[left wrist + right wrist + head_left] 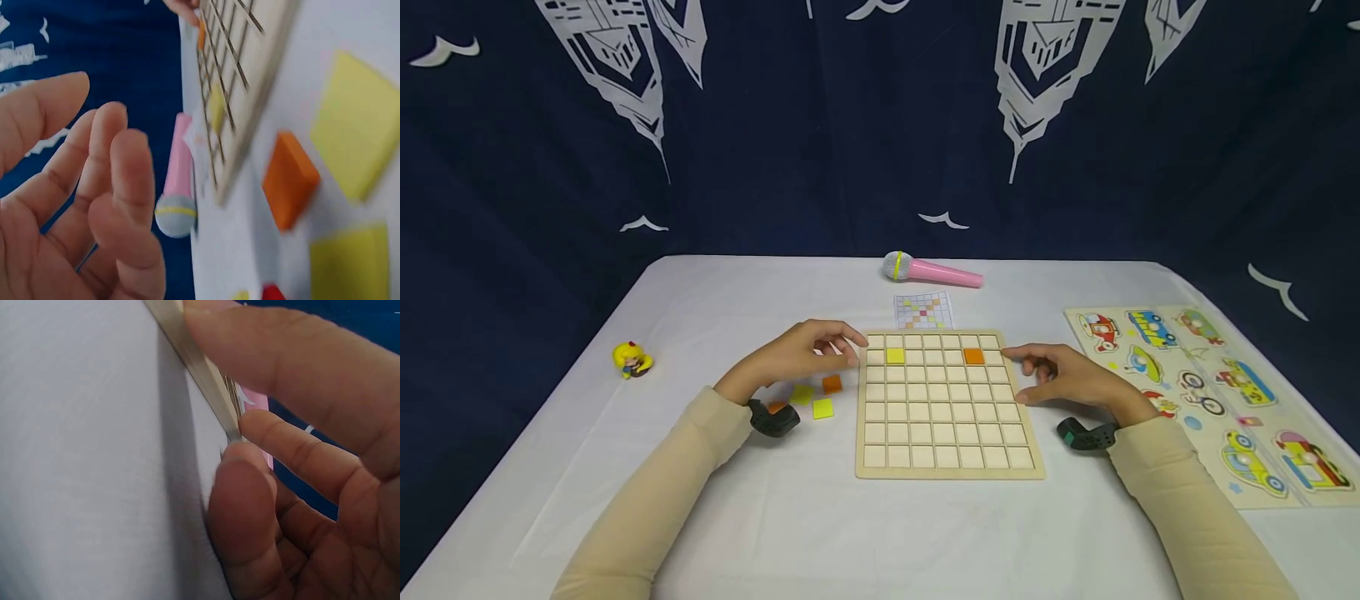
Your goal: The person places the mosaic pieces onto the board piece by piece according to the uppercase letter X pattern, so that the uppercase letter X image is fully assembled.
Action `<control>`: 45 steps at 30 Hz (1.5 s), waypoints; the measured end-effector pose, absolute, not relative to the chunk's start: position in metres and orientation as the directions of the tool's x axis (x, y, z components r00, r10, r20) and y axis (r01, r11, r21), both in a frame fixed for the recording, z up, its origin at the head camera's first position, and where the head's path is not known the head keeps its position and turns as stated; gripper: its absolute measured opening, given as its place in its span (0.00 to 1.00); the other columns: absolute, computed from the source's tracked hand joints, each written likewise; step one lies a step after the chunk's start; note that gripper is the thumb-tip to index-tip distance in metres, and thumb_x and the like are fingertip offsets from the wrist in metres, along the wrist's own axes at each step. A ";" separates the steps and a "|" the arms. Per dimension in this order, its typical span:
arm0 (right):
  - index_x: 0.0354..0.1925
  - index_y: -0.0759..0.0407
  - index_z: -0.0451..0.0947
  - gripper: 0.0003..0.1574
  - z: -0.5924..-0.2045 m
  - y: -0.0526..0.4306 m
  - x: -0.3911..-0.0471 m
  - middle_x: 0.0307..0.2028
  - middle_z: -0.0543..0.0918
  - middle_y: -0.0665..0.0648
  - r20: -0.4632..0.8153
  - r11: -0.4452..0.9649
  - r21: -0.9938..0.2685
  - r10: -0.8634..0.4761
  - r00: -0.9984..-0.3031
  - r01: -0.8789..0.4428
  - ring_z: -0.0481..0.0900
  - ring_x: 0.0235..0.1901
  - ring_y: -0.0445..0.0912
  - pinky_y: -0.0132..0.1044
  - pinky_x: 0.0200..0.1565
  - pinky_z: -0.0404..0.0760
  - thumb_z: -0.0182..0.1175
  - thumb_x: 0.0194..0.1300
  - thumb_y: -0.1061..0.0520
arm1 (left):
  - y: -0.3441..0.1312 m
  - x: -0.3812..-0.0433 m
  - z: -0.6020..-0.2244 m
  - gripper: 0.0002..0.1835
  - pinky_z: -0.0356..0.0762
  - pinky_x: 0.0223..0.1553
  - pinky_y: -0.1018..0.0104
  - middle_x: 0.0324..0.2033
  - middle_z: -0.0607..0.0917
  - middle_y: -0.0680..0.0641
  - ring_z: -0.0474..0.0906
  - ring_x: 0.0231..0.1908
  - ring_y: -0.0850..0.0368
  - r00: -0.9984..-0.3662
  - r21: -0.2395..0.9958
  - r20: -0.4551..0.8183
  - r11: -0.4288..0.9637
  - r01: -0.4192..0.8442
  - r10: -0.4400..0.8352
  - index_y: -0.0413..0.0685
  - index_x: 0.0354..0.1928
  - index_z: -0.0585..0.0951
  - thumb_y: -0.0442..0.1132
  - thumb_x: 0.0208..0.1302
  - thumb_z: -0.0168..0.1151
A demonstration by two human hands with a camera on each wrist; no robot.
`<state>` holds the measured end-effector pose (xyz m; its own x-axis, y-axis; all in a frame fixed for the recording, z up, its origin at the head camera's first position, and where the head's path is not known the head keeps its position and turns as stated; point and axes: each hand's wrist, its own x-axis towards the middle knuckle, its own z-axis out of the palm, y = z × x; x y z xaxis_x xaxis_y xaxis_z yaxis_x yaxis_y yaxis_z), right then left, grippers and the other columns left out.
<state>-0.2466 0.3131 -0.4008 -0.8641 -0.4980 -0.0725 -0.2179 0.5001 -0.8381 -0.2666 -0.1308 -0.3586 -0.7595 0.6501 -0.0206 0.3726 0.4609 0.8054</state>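
Observation:
A wooden grid board [950, 479] lies flat, with a yellow tile [895, 356] and an orange tile [973, 357] in its second row from the back. My left hand [820, 346] hovers by the board's back left corner, fingers loosely bent and nothing between them in the left wrist view. At the opposite side, my right hand [1060, 375] touches the board's right edge with thumb and index fingertip, its other fingers curled. Below my left hand lie loose tiles, among them an orange one [832, 384] and a yellow one [823, 408]; another orange tile is partly hidden by the wrist camera.
A printed pattern card [923, 310] lies behind the board, and a pink toy microphone [936, 271] lies beyond it. Vehicle picture puzzle boards [1195, 400] occupy the right side. A small yellow-haired figurine [632, 359] is at the far left. A dark patterned curtain [850, 125] hangs behind.

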 end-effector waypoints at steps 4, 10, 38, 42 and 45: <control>0.72 0.78 0.70 0.46 -0.401 0.313 -0.247 0.42 0.72 0.58 -0.071 0.499 -0.839 -0.497 -0.865 -0.218 0.66 0.33 0.44 0.34 0.36 0.68 0.77 0.62 0.66 | -0.144 -0.270 -0.364 0.20 0.80 0.53 0.58 0.47 0.89 0.45 0.85 0.42 0.50 -0.742 0.808 -0.104 0.491 0.325 0.662 0.36 0.65 0.82 0.35 0.75 0.65; 0.72 0.79 0.70 0.45 -0.400 0.311 -0.248 0.41 0.72 0.58 -0.072 0.492 -0.845 -0.495 -0.866 -0.211 0.66 0.32 0.43 0.34 0.35 0.68 0.77 0.62 0.67 | -0.164 -0.273 -0.368 0.20 0.77 0.53 0.57 0.49 0.88 0.46 0.81 0.43 0.53 -0.735 0.779 -0.180 0.551 0.299 0.654 0.38 0.64 0.83 0.39 0.74 0.67; 0.72 0.78 0.70 0.46 -0.402 0.314 -0.246 0.41 0.72 0.57 -0.053 0.509 -0.826 -0.499 -0.865 -0.243 0.67 0.32 0.44 0.34 0.35 0.69 0.78 0.61 0.66 | -0.181 -0.263 -0.367 0.14 0.82 0.38 0.66 0.31 0.85 0.48 0.80 0.34 0.55 -0.803 0.649 -0.321 0.734 0.201 0.503 0.43 0.39 0.87 0.28 0.50 0.80; 0.72 0.78 0.70 0.46 -0.402 0.315 -0.245 0.41 0.72 0.57 -0.054 0.517 -0.820 -0.498 -0.865 -0.247 0.67 0.32 0.43 0.34 0.36 0.69 0.78 0.61 0.66 | -0.182 -0.264 -0.370 0.13 0.82 0.38 0.66 0.29 0.85 0.49 0.80 0.33 0.56 -0.803 0.661 -0.303 0.720 0.209 0.512 0.42 0.38 0.87 0.29 0.51 0.81; 0.72 0.78 0.70 0.46 -0.401 0.315 -0.246 0.41 0.72 0.58 -0.059 0.517 -0.820 -0.500 -0.864 -0.244 0.67 0.33 0.43 0.34 0.36 0.69 0.78 0.61 0.65 | -0.183 -0.264 -0.371 0.13 0.81 0.38 0.66 0.29 0.85 0.49 0.80 0.32 0.57 -0.802 0.669 -0.290 0.710 0.221 0.522 0.43 0.37 0.87 0.30 0.51 0.82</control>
<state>-0.2457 0.3148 -0.4013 -0.8637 -0.5005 -0.0590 -0.2437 0.5172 -0.8204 -0.2644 -0.1832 -0.3712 -0.8022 0.5220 -0.2897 0.2205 0.7100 0.6688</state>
